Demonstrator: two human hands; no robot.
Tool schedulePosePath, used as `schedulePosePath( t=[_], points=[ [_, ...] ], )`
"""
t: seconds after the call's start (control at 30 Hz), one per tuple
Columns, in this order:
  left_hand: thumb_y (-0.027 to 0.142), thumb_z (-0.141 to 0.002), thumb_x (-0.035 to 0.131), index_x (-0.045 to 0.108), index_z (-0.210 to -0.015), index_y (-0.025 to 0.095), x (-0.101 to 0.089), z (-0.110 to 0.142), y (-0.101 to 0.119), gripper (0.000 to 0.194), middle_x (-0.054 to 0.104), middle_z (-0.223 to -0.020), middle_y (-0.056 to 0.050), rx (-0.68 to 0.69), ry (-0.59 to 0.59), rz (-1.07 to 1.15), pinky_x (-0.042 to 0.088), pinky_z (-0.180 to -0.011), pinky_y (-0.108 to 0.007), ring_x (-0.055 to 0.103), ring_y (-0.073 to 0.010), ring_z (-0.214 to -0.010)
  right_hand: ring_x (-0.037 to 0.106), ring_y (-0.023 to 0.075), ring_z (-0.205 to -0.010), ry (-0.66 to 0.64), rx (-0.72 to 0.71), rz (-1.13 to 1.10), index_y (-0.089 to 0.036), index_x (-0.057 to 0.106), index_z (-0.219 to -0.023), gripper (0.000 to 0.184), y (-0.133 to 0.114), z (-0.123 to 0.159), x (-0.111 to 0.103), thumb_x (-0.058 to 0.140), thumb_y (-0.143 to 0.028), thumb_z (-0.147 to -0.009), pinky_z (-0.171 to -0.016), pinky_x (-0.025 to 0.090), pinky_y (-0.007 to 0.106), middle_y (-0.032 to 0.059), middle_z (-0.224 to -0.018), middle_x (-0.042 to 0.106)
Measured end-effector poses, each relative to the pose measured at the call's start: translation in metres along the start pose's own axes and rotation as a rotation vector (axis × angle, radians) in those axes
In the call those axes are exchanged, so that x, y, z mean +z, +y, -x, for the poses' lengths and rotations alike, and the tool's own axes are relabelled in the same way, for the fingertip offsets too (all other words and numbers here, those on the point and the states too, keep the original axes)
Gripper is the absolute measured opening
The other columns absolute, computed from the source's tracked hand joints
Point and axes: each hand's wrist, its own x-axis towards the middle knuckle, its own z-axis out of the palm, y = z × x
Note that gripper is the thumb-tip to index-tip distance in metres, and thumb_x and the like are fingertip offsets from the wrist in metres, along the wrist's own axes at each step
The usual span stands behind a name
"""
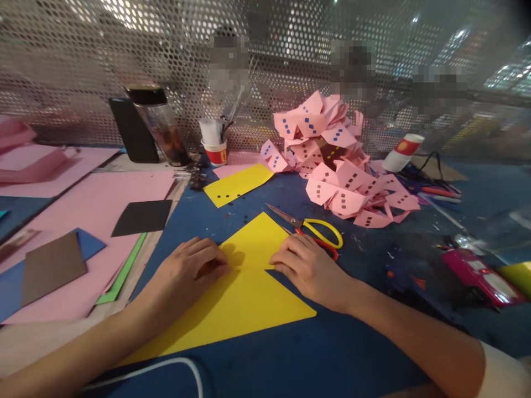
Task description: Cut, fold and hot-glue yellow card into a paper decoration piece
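Observation:
A large sheet of yellow paper (244, 298) lies in front of me, with a flap at its far part and a notch on its right side. My left hand (197, 265) has its fingers curled and closed at the paper's left edge. On the other side my right hand (305, 268) pinches the right end of the flap between thumb and fingers. Just beyond the right hand lies a pair of scissors (296, 222) with one yellow and one red handle, blades parted. The right fingers partly cover the red handle.
Pink folded paper pieces (344, 182) are heaped at the back right, near a tipped paper cup (403, 153). Behind stand a bottle (160, 130) and a cup of tools (214, 149). Coloured sheets (56, 265) lie left; a white cable (182, 362) runs in front; a magenta object (483, 276) sits right.

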Motion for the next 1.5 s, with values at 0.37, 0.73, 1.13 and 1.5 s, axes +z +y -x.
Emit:
schedulePosePath(
  t=[0.37,0.73,1.13,1.5],
  points=[
    [0.045,-0.09,0.062,0.069,-0.076,0.026,-0.003,-0.002,-0.002,0.025,0.069,-0.077,-0.001,-0.144,-0.029,-0.023,0.042,-0.073,-0.034,0.06,-0.0235,-0.08,0.056,0.0219,-0.099,0.034,0.015,-0.035,-0.018,0.064,-0.113,0.014,-0.003,0.003,0.002,0.053,-0.021,-0.105,-0.091,0.049,0.041,0.0072,-0.103,0.062],
    [0.04,-0.09,0.064,0.071,-0.089,0.027,-0.008,-0.002,-0.003,0.016,0.071,-0.081,-0.001,-0.235,-0.078,-0.025,0.047,-0.072,-0.033,0.063,-0.0229,-0.08,0.056,0.0226,-0.101,0.005,0.042,-0.052,-0.019,0.063,-0.112,0.012,-0.005,0.003,0.0,0.052,-0.019,-0.105,-0.092,0.049,0.043,0.0073,-0.105,0.063],
    [0.035,-0.089,0.064,0.071,-0.087,0.025,-0.014,-0.007,-0.005,0.013,0.072,-0.087,0.0,-0.213,-0.105,0.012,0.05,-0.072,-0.031,0.065,-0.0203,-0.082,0.058,0.0229,-0.1,0.018,0.038,-0.047,-0.019,0.063,-0.111,0.012,-0.004,0.004,0.001,0.054,-0.019,-0.104,-0.091,0.05,0.043,0.0078,-0.105,0.064],
    [0.036,-0.092,0.06,0.073,-0.096,0.027,-0.027,-0.006,-0.03,0.016,0.074,-0.095,-0.003,-0.184,-0.265,0.137,0.052,-0.072,-0.028,0.069,-0.0206,-0.086,0.056,0.0224,-0.1,0.008,0.036,-0.059,-0.019,0.062,-0.112,0.012,-0.003,0.004,0.0,0.052,-0.018,-0.105,-0.091,0.048,0.043,0.0071,-0.106,0.063]
  ],
)
